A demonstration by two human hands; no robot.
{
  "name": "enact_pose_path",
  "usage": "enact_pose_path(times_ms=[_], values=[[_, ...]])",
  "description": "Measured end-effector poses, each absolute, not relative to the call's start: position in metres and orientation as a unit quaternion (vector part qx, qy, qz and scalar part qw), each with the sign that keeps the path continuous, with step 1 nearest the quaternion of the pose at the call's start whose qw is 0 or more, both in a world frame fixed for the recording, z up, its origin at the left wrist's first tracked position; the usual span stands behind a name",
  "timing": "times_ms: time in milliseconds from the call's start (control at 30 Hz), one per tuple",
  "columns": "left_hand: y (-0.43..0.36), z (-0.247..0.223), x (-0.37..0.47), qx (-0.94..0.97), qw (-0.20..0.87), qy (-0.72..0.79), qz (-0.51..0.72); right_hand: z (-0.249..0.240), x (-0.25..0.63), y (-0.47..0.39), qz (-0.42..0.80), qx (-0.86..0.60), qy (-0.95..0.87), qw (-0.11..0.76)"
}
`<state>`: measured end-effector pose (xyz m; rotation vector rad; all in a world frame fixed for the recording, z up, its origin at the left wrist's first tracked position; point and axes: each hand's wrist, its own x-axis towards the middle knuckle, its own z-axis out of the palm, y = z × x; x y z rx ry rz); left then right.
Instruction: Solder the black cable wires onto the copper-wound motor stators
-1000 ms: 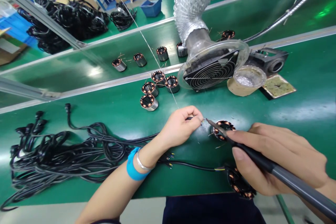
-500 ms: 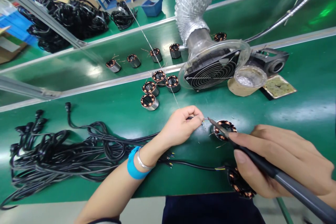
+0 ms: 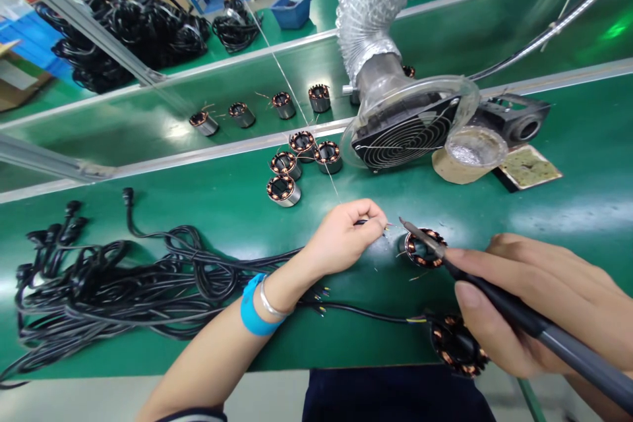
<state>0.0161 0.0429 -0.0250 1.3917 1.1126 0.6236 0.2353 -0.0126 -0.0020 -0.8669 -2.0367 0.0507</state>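
My left hand (image 3: 349,232) pinches the end of a black cable; thin stripped wires (image 3: 387,227) stick out past the fingertips. A thin pale strand (image 3: 337,192) runs from above down to this hand. Like a pen, my right hand (image 3: 554,297) grips a soldering iron (image 3: 514,311), its tip just right of the wire ends and apart from them. Below the tip stands a copper-wound motor stator (image 3: 429,264). Another stator (image 3: 448,359), joined to a black cable (image 3: 366,310), lies near the front edge, partly behind my right hand.
A heap of black cables (image 3: 143,290) covers the left of the green bench. Several stators (image 3: 283,191) stand at the back, before a reflecting panel. A fume extractor fan (image 3: 408,138) with silver duct (image 3: 368,6), a tan pot (image 3: 457,168) and a sponge tray (image 3: 529,168) are behind.
The soldering iron in my right hand has drawn back slightly to the right, its tip parting from the wire ends. My left hand keeps its pinch, almost unmoved.
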Motion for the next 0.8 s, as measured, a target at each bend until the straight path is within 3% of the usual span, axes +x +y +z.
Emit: enact_pose_path(times_ms=[267,433,633,800], values=[[0.043,-0.025,0.017,0.599,0.585,0.476,0.269,0.003,0.236,-0.012,0.033,-0.339,-0.830,0.442],[0.043,-0.025,0.016,0.599,0.584,0.476,0.269,0.010,0.237,-0.020,0.070,-0.405,-0.813,0.412],[0.043,-0.025,0.018,0.592,0.594,0.473,0.270,-0.016,0.245,-0.002,0.014,-0.339,-0.804,0.489],[0.043,-0.023,0.018,0.582,0.606,0.470,0.271,-0.031,0.240,0.014,0.009,-0.352,-0.824,0.443]])
